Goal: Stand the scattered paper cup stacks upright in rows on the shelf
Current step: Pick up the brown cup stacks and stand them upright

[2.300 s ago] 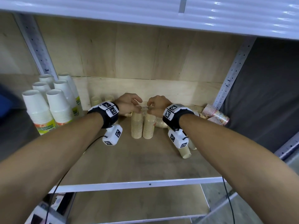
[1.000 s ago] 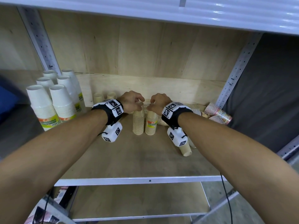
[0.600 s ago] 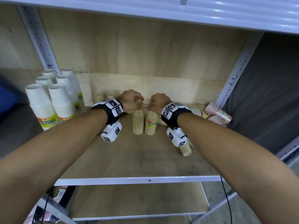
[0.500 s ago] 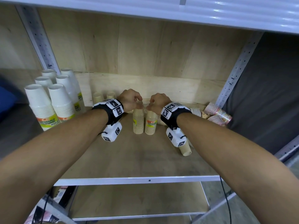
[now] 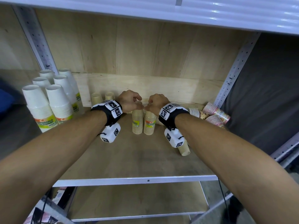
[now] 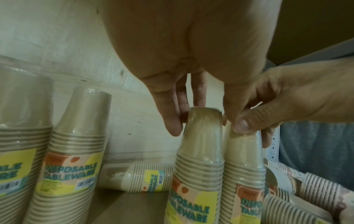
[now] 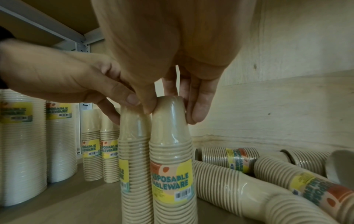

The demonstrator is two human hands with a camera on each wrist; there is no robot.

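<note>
Two wrapped stacks of brown paper cups stand upright and touching at mid-shelf, labels facing the front. My left hand (image 5: pixel 131 101) pinches the top of the left stack (image 5: pixel 137 122) from above; in the left wrist view the left hand (image 6: pixel 200 116) has fingers on both sides of the stack's (image 6: pixel 199 159) top. My right hand (image 5: pixel 154 103) pinches the top of the right stack (image 5: pixel 149 124). In the right wrist view the right hand's (image 7: pixel 170 109) thumb and fingers close round that stack's (image 7: pixel 170 151) top.
Several white cup stacks (image 5: pixel 48 102) stand in rows at the left. Two brown stacks (image 5: pixel 103 97) stand by the back wall. Brown stacks (image 5: pixel 193 109) and pink patterned stacks (image 5: pixel 216 113) lie at the right; one brown stack (image 5: pixel 184 149) lies under my right wrist. The shelf's front (image 5: pixel 129 159) is bare wood.
Both hands have stayed on the tops of the two stacks. The stacks have turned so their yellow labels now face the front.
</note>
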